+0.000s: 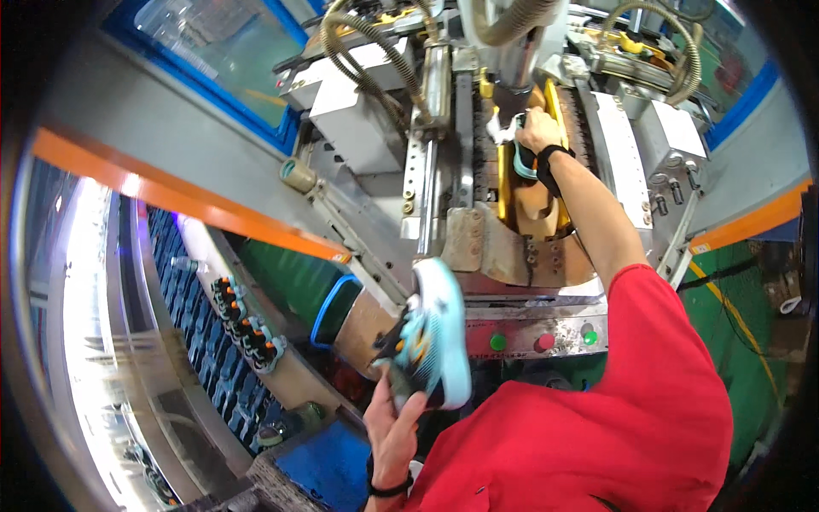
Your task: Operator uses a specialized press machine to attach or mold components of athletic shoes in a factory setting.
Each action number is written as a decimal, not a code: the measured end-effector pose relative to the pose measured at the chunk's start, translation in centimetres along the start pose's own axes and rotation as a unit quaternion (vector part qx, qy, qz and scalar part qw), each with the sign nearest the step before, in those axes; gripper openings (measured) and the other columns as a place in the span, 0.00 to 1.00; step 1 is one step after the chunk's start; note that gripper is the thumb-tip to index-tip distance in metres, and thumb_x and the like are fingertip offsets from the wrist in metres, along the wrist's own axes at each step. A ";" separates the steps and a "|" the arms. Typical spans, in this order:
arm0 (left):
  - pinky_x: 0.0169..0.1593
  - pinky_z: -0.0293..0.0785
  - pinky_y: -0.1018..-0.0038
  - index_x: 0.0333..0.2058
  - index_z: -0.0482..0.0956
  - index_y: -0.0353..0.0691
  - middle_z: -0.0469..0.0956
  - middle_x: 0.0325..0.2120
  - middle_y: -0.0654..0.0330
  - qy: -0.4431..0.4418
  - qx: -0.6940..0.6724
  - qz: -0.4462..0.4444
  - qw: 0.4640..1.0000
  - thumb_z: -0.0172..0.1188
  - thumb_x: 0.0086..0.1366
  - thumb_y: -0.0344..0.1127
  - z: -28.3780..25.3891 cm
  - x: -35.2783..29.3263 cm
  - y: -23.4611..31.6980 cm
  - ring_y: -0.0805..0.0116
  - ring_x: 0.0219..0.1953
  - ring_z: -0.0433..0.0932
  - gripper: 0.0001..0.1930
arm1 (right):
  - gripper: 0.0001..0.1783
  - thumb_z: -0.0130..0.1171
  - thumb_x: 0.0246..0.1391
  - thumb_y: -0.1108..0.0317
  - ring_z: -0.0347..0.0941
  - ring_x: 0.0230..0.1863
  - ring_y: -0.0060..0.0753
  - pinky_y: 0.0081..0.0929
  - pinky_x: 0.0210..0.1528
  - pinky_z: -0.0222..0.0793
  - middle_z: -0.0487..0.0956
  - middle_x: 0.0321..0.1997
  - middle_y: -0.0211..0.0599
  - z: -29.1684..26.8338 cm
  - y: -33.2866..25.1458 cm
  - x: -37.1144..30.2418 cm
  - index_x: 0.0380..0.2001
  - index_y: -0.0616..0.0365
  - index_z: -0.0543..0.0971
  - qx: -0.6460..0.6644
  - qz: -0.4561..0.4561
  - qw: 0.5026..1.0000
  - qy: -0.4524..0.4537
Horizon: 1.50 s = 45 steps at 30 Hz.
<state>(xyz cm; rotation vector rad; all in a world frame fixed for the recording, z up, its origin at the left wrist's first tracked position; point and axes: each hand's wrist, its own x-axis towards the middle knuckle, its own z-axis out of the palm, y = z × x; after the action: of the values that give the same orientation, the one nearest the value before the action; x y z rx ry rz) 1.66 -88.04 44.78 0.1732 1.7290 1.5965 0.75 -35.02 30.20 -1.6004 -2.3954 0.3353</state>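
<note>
My left hand (394,427) grips a light blue sneaker (442,333) by its collar, below the front of the machine. The sneaker is tilted, its pale sole edge to the right and its dark laces with orange parts to the left. My right hand (542,132) reaches far into the pressing machine (465,239), its fingers closed around a second shoe (524,162) of teal and black. That shoe sits between yellow side pads (553,111), under a dark metal ram (512,98). Its far end is partly hidden by my hand.
On the left, several shoes (247,324) lie by a dark blue ridged conveyor (196,316). Green and red buttons (544,342) line the machine's front panel. Ribbed hoses (375,43) and a steel cylinder (431,171) flank the opening. Orange-edged frames (188,200) stand to both sides.
</note>
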 end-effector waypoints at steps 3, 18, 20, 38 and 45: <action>0.38 0.73 0.83 0.58 0.64 0.28 0.75 0.41 0.63 0.155 -0.055 0.008 0.986 0.58 0.61 0.28 -1.6 -4.5 -0.9 0.79 0.36 0.73 0.27 | 0.21 0.54 0.47 0.67 0.81 0.40 0.51 0.44 0.40 0.78 0.81 0.38 0.54 3.4 1.0 -0.3 0.43 0.69 0.68 -0.030 0.013 0.996 0.084; 0.39 0.81 0.73 0.54 0.68 0.31 0.78 0.41 0.58 0.434 -0.307 0.017 0.847 0.57 0.65 0.28 -3.1 -18.9 -16.6 0.69 0.40 0.80 0.20 | 0.13 0.53 0.53 0.68 0.72 0.46 0.48 0.42 0.45 0.70 0.75 0.42 0.42 13.2 -0.6 -38.2 0.43 0.52 0.76 0.121 -0.504 0.840 -0.159; 0.39 0.81 0.75 0.57 0.67 0.31 0.78 0.41 0.59 0.461 -0.324 0.023 0.826 0.57 0.65 0.28 -2.7 -21.2 -18.5 0.70 0.40 0.80 0.22 | 0.15 0.51 0.55 0.70 0.72 0.49 0.49 0.41 0.49 0.70 0.75 0.46 0.42 14.2 0.4 -38.1 0.46 0.53 0.76 0.141 -0.507 0.829 -0.190; 0.28 0.80 0.63 0.38 0.75 0.30 0.79 0.31 0.51 0.721 -0.419 0.047 0.550 0.59 0.59 0.28 -26.3 -43.9 -45.0 0.58 0.27 0.80 0.09 | 0.13 0.61 0.46 0.80 0.73 0.33 0.35 0.26 0.34 0.68 0.76 0.35 0.38 -19.3 -48.0 -72.4 0.38 0.61 0.77 0.438 -0.805 0.383 -0.115; 0.21 0.69 0.72 0.32 0.76 0.33 0.77 0.23 0.57 0.800 -0.341 0.054 0.491 0.62 0.54 0.35 -49.4 -50.4 -55.0 0.70 0.19 0.74 0.11 | 0.33 0.62 0.52 0.50 0.79 0.43 0.38 0.31 0.48 0.72 0.82 0.40 0.47 -17.6 -76.2 -93.6 0.54 0.63 0.73 0.243 -0.831 0.485 -0.125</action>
<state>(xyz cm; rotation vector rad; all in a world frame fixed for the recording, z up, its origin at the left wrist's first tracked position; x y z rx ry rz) 28.40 -167.48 13.43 -2.3415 1.7570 2.5620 -25.24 -149.15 64.57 1.2942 -2.3677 0.6282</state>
